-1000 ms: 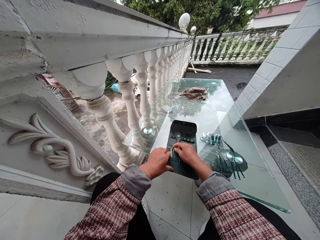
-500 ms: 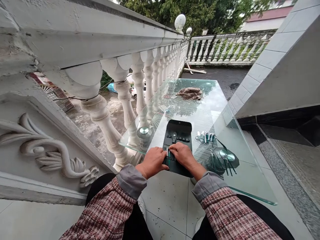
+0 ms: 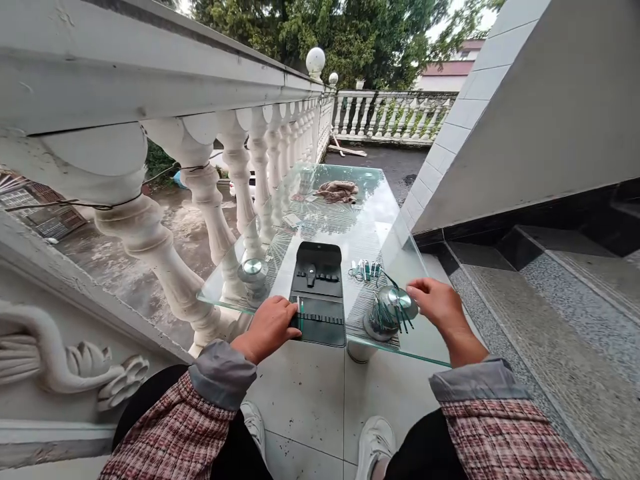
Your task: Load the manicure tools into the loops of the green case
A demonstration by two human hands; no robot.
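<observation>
A black tool case [image 3: 320,267] lies unfolded on the glass table, with a row of elastic loops and a dark item tucked in its upper part. My left hand [image 3: 270,325] grips its lower left edge, fingers by a slim green-and-silver tool [image 3: 301,313] in the loops. To the right, several thin green tools [image 3: 400,313] lie across a round metal disc [image 3: 407,303] at the table's edge. My right hand [image 3: 440,310] is beside that disc, its fingers loosely bent, with nothing visible in them. Small silver-and-green implements [image 3: 367,269], perhaps nail clippers, sit behind the disc.
The glass table [image 3: 360,230] has a second metal disc [image 3: 253,268] at left and a crumpled brown cloth [image 3: 337,192] at its far end. A white balustrade [image 3: 200,200] runs along the left. Stone steps [image 3: 530,320] rise on the right.
My right hand has left the case and moved right to the disc with the green tools. My left hand stays on the case. The view has turned right.
</observation>
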